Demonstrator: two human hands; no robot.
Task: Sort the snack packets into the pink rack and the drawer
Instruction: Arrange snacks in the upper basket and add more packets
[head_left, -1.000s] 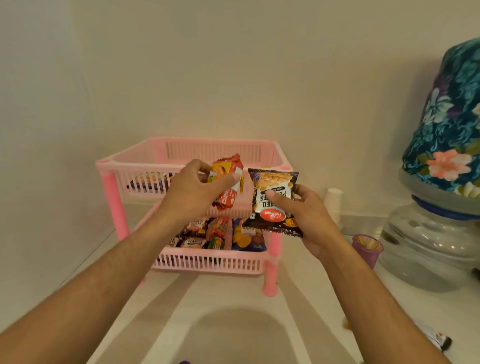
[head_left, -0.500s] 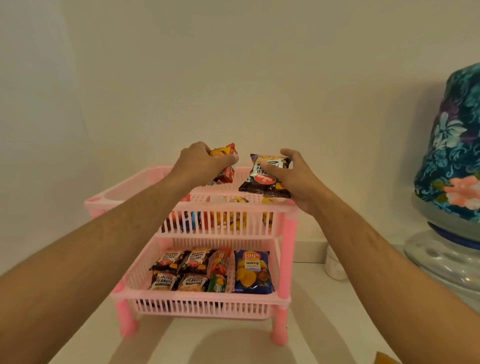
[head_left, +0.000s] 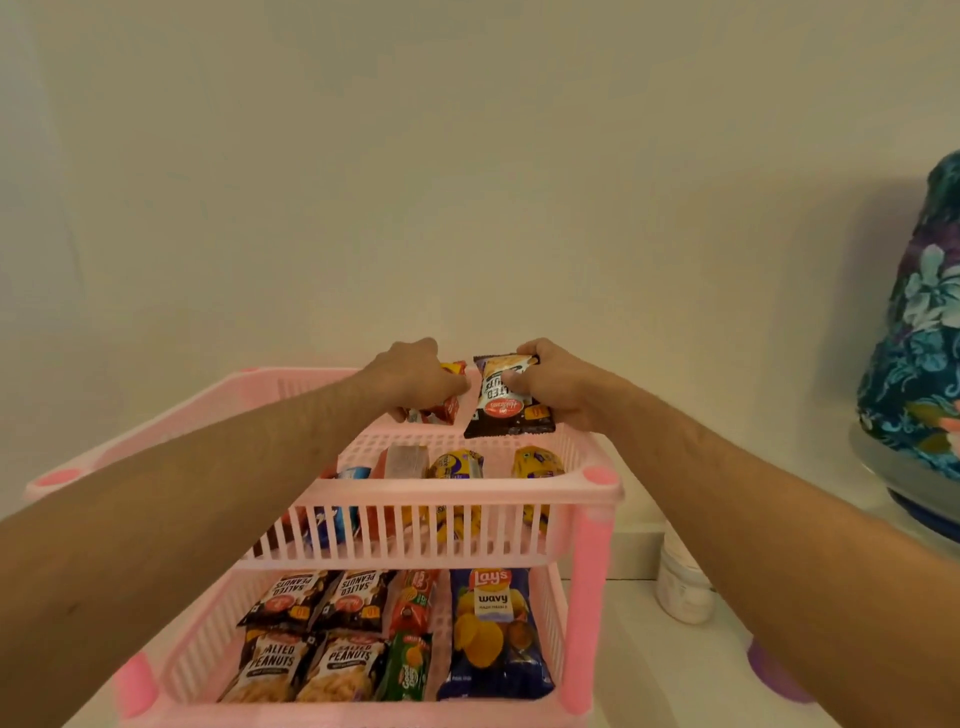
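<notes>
A: Left hand (head_left: 415, 382) clutching small red-orange foil snack packet (head_left: 451, 402); right hand (head_left: 558, 384) pinching dark brown salted-peanut sachet (head_left: 506, 402). Both over back of pink slatted plastic rack (head_left: 457, 491), top tier.

B: Probably light, crinkly, slippery; best gripped along side edges. Long axis of sachet running front-to-back, label's top end toward viewer.

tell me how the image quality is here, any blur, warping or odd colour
Head view: warm yellowish indoor light tints the wall; wide-angle lens bows the pink rack and stretches both forearms at the edges; left hand and right hand are a little soft, yet print on the salted peanuts packet and the Lay's bag reads clearly; no harsh glare.
</notes>
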